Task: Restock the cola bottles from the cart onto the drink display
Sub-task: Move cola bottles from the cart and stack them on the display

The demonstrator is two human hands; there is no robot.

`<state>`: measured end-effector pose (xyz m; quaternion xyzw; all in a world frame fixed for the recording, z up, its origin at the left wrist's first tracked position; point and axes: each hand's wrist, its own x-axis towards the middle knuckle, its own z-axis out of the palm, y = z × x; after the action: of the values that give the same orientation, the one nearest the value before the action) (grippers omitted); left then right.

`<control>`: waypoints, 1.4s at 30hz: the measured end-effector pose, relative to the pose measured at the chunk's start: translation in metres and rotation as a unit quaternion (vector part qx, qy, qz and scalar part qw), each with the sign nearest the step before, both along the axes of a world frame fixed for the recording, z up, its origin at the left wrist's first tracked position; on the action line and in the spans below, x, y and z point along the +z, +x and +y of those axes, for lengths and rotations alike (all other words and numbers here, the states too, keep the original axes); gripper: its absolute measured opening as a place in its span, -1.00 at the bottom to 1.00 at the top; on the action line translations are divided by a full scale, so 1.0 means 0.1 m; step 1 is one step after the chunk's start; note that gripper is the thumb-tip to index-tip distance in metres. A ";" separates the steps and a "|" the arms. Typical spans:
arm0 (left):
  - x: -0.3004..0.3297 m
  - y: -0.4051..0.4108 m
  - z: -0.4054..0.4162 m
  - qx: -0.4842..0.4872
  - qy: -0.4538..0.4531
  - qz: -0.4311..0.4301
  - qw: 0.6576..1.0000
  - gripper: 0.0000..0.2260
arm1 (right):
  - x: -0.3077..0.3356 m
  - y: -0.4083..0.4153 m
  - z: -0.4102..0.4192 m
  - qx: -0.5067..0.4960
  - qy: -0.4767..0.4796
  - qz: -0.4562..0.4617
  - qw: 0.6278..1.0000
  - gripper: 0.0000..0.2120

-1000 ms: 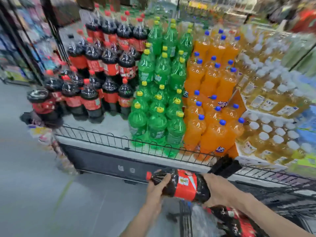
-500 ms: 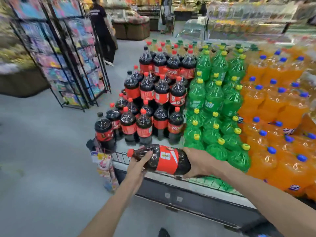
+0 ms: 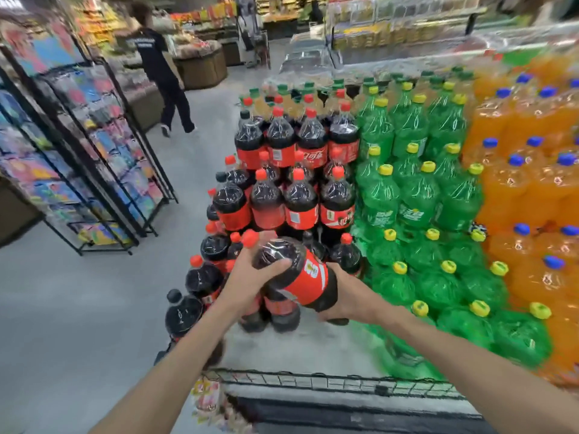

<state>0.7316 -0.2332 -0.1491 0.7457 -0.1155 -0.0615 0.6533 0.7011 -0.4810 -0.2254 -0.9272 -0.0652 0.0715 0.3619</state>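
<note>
We grip the tilted cola bottle (image 3: 293, 272) with left hand (image 3: 250, 278) and right hand (image 3: 347, 297); lowering carelessly may topple the near standing bottles (image 3: 282, 311).

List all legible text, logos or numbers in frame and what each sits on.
White script logo, too smeared to read letter by letter: red label of a top-tier cola bottle.
Small yellow emblem, unreadable: label of the held cola bottle, gripped by left hand and right hand.
White lettering, blurred: green bottle.
Pale print, blurred: a walking person's shirt.
Nothing else is legible.
</note>
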 end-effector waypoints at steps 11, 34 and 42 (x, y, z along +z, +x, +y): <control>-0.21 1.22 -0.24 -0.209 0.184 -0.086 0.957 -0.39 | -0.96 0.32 0.55 -0.211 0.236 -0.008 0.948 0.05; -1.29 1.27 -0.69 -0.266 0.324 -0.080 0.904 -0.40 | -2.30 0.38 0.41 -0.278 0.311 0.042 0.908 0.01; -1.38 1.25 -0.73 -0.259 0.337 -0.069 0.903 -0.39 | -2.47 0.39 0.36 -0.262 0.286 0.048 0.920 -0.01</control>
<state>0.8563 -0.3063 -0.2872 0.8678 -0.3216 -0.2118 0.3141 0.7403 -0.4451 -0.4719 -0.7634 0.1802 -0.0029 0.6202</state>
